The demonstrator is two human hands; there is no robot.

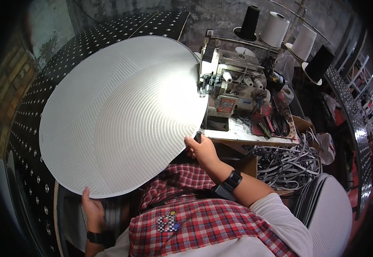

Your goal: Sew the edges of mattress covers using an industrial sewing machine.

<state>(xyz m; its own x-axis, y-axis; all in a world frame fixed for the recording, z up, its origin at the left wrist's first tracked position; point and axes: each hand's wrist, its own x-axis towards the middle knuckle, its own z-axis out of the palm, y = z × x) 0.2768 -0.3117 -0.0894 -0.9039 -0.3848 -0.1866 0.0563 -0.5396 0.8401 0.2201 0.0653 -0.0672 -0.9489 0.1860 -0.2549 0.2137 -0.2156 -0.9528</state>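
Observation:
A large pale-grey oval mat [122, 115] with ribbed, curved line patterns spreads before me. Its right edge reaches the needle area of an overlock sewing machine [238, 83], where a bright lamp washes out the surface. My left hand [93, 210] grips the mat's near-left rim, thumb on top and fingers mostly hidden beneath. At the near-right rim, my right hand [203, 150] pinches the edge between thumb and fingers. A small black piece [198, 137] sticks up beside that hand's forefinger; its kind is unclear.
Black and white thread cones [274, 29] stand behind the machine. Small tools [272, 126] lie on its table at the right. Below, a box holds tangled grey and black strips [285, 165]. Stacked mats [330, 210] stand at lower right. A studded black table [32, 128] extends leftward under the mat.

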